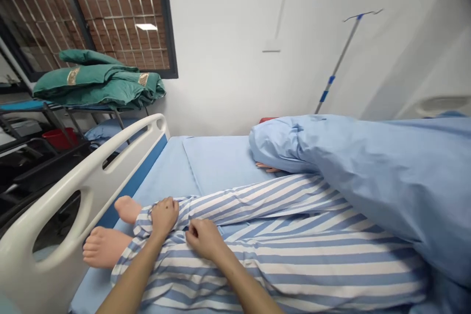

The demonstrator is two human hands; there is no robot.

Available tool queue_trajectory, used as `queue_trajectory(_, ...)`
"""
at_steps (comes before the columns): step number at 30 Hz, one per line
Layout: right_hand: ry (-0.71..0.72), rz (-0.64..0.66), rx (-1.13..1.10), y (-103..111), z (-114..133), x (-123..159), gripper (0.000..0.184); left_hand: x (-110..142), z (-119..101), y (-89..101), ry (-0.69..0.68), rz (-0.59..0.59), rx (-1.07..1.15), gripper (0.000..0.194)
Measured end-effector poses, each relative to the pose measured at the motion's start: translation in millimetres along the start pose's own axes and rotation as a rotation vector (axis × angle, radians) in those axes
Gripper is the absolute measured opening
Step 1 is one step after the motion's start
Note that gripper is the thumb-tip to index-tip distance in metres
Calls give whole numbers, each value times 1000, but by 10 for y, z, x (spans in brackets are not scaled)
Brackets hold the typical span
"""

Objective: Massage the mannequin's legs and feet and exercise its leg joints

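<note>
On a hospital bed, left hand has fingers curled tight on a striped trouser cuff; right hand has fingers pinching the other trouser leg, both just beside a manikin's bare feet.

The forearms behind the person's left hand and right hand are cut off by the bottom edge. Under the blue cloth, the upper body of the manikin is hidden, and only a few fingers show. A red object is mostly hidden behind this cloth, so I cannot tell its kind. The lower part of the IV pole is hidden too.
</note>
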State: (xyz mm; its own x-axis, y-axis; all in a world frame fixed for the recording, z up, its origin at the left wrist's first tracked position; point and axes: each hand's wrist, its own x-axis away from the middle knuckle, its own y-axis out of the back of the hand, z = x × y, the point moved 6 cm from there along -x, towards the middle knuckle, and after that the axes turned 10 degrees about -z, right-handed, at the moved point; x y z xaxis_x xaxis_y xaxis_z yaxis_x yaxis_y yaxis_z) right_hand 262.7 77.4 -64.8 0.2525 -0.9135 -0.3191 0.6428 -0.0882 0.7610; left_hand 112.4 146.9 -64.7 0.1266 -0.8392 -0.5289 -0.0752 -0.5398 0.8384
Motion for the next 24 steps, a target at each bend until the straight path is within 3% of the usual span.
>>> queue_trajectory(3,-46,-29,-35,-14,43,-169,17,53,-1,-70,-28,38,-83,35)
queue_trajectory(10,52,-159,-192,-199,436,-962,35,24,37,-120,-13,156,-31,29)
queue_trajectory(13,-40,-192,-225,-440,302,-1146,36,41,61,-142,-12,158,-12,28)
queue_trajectory(17,-91,-219,-289,-661,81,-1172,39,50,71,-127,-12,154,17,28)
queue_trajectory(21,-111,-258,-469,-662,-4,-1182,40,-76,112,-49,163,130,135,29)
queue_trajectory(24,-182,-279,-658,-637,-69,-1227,39,-223,84,-23,317,40,418,30)
